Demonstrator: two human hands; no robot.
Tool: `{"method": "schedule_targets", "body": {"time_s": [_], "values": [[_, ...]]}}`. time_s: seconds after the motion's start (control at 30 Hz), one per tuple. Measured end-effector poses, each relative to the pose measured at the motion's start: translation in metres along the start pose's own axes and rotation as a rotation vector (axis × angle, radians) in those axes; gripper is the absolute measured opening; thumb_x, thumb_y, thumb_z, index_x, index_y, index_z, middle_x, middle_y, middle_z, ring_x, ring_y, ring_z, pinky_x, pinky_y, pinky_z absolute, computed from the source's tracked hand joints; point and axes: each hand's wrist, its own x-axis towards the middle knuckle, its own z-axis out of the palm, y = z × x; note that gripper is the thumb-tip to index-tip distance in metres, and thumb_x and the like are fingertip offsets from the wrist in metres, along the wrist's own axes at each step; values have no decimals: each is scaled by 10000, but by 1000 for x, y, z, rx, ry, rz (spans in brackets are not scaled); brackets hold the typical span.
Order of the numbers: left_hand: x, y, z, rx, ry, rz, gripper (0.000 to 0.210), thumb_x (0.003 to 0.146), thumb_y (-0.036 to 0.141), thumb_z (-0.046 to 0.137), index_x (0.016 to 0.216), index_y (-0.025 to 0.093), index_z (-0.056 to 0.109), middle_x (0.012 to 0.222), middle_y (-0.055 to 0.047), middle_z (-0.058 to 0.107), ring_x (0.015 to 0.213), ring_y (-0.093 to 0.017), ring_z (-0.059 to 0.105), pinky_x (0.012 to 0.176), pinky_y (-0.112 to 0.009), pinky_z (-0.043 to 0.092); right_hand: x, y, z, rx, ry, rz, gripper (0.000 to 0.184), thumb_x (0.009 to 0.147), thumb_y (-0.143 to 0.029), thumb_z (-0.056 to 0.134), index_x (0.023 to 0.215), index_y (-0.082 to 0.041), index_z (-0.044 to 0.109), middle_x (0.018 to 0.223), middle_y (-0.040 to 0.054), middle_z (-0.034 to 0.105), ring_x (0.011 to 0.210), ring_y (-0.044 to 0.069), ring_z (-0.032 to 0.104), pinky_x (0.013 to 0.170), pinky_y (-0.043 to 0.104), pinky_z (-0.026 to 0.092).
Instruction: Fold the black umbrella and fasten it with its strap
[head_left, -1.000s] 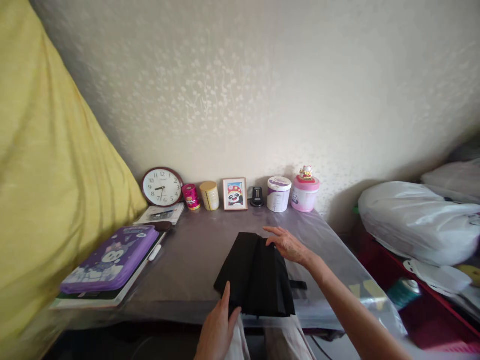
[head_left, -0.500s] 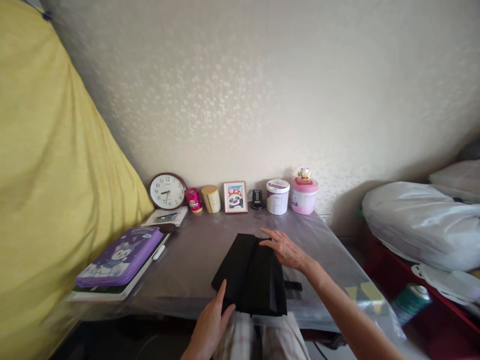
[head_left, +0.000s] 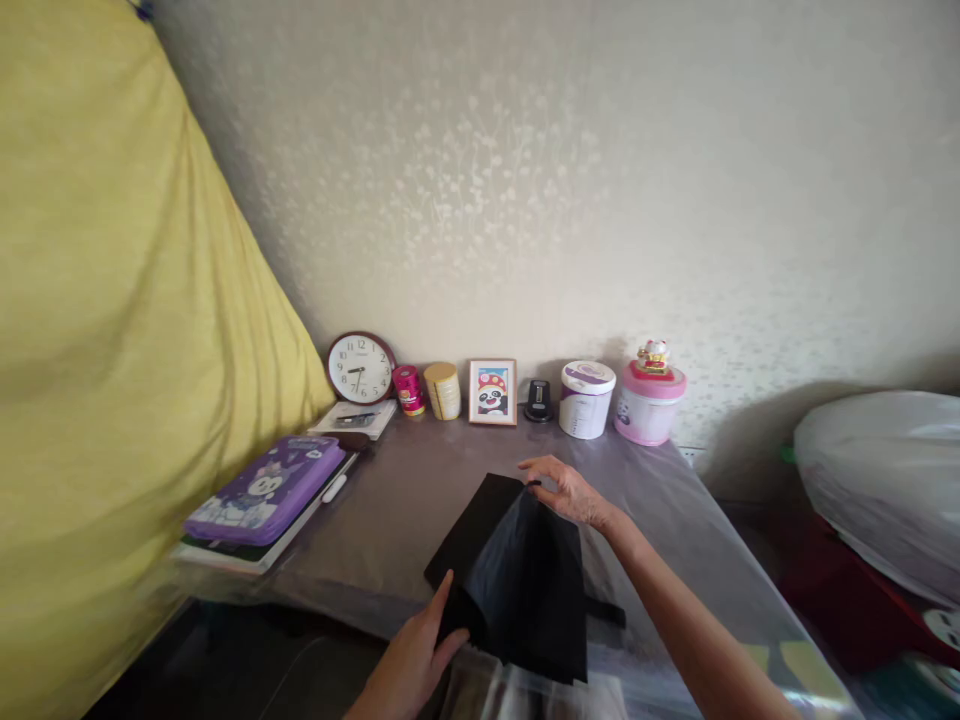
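A black folded, bag-like piece (head_left: 540, 590) with a short strap (head_left: 604, 612) at its right side lies at the near edge of the table. My right hand (head_left: 568, 492) pinches the top edge of one black layer between thumb and fingers and holds it lifted, so a gap shows under it. My left hand (head_left: 412, 648) grips the near left edge, its thumb and index finger on the black material and its other fingers hidden. The material's exact kind is not clear.
Along the wall stand a clock (head_left: 361, 368), a pink can (head_left: 409, 390), a yellow-lidded jar (head_left: 442, 391), a framed panda picture (head_left: 493, 392), a black device (head_left: 538, 401), a white tub (head_left: 587, 400) and a pink-lidded tub (head_left: 646, 412). A purple case (head_left: 266, 490) lies at left on books.
My right hand has taken hold of the upper layer and raised it, opening a fold. My left hand stays at the near left edge. The view has shifted slightly to the left.
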Motion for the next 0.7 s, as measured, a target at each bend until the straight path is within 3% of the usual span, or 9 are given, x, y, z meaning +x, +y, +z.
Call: {"method": "schedule_targets", "body": {"time_s": [0.2, 0.4, 0.6, 0.7], "values": [[2, 1, -2, 14, -58, 54, 601, 856, 379, 417, 1360, 92, 259, 1190, -140, 577, 1085, -204, 556, 917, -297, 413, 30, 5, 36, 74, -25, 92, 129, 862, -265, 453, 888, -181, 547, 793, 17, 615, 738, 140, 576, 696, 254, 439], [1, 4, -4, 17, -73, 37, 612, 836, 365, 435, 1356, 76, 288, 1195, -161, 566, 1082, -240, 553, 900, -309, 415, 45, 18, 70, 15, 57, 194, 126, 844, -261, 491, 852, -179, 586, 830, 18, 617, 776, 136, 567, 732, 245, 429], [-3, 6, -5, 45, -69, 43, 648, 830, 362, 425, 1383, 70, 256, 1259, -148, 521, 1121, -231, 524, 925, -283, 385, 49, 25, 89, -112, 86, 281, 160, 843, -269, 509, 805, -177, 634, 860, 37, 591, 817, 142, 555, 781, 248, 418], [-4, 8, -3, 66, -60, -42, 685, 827, 336, 416, 1402, 36, 194, 1239, -162, 533, 1116, -243, 526, 901, -289, 390, 49, 25, 95, -184, 76, 331, 182, 850, -281, 504, 811, -187, 655, 859, 39, 581, 801, 142, 556, 766, 243, 417]]}}
